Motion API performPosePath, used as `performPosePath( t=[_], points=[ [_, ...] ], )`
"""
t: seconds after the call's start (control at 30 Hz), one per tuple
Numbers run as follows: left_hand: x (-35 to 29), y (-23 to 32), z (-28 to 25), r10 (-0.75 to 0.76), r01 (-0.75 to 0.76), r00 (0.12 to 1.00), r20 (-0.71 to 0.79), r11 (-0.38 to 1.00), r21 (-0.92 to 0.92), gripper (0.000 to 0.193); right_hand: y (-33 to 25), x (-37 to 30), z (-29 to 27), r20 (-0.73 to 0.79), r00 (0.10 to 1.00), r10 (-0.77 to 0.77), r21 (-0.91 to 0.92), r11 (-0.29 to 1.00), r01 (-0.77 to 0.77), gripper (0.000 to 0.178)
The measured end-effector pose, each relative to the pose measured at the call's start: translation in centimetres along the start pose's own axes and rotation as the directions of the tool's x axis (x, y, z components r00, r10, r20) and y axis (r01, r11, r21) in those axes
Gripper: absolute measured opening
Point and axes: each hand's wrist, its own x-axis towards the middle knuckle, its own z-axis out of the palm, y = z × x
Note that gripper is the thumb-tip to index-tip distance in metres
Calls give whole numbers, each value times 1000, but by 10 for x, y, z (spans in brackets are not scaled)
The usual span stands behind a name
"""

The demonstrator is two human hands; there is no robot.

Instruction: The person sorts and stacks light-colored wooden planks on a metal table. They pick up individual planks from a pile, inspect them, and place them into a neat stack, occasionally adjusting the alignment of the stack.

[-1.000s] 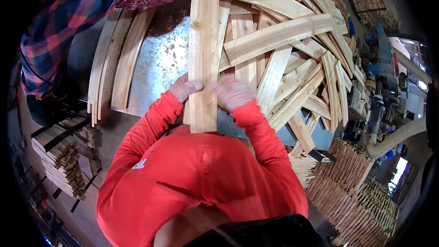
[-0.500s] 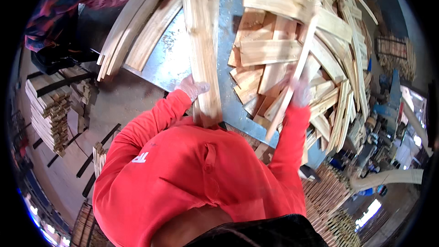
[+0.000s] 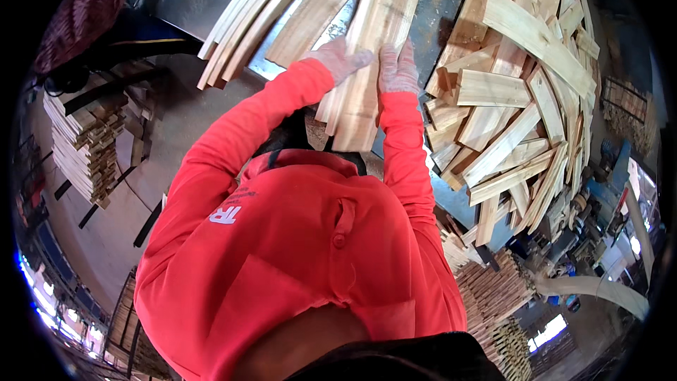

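A small stack of pale wooden boards point(image 3: 361, 109) lies lengthwise in front of me, its near ends overhanging the metal table's edge towards my body. My left hand point(image 3: 341, 61), in a thin whitish glove, grips the stack's left edge with the thumb laid over the top board. On the opposite edge, my gloved right hand point(image 3: 398, 69) presses against the boards, fingers pointing away from me. Both hands hold the stack between them, and some of the fingertips are hidden. Just left of it rests a wide loose board point(image 3: 310, 21) on the table.
Long strips point(image 3: 257, 17) lie at the table's left side. A jumbled heap of boards point(image 3: 504, 92) covers the right of the metal table point(image 3: 441, 0). At the far left is another person's sleeve point(image 3: 84, 28), above stacked lumber point(image 3: 81, 141). More stacked wood point(image 3: 493, 289) stands at lower right.
My right hand has moved left from the heap to the boards' right edge; the long strip it held upright is no longer distinct. The boards and my left hand appear farther right in view.
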Motion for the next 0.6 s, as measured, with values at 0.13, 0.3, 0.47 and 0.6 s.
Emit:
performPosePath(
  t=[0.13, 0.3, 0.47, 0.6],
  points=[
    [0, 21, 2, 21, -28, 999, 30, 968, 251, 78, 12, -3, 19, -55, 979, 195, -171, 965, -201, 63],
    [8, 12, -17, 99, -265, 943, 318, 802, 535, 79, 2, 9, 16, 168, 892, 420, -116, 907, -405, 79],
    [16, -20, -53, 119, 63, 979, -163, 587, 807, 94, -12, -1, 18, -16, 936, 351, 110, 931, -348, 72],
    [29, -25, -57, 36, 140, 976, -213, 646, 750, 96, -3, 7, 32, 12, 961, 276, 325, 908, -265, 64]
  ],
)
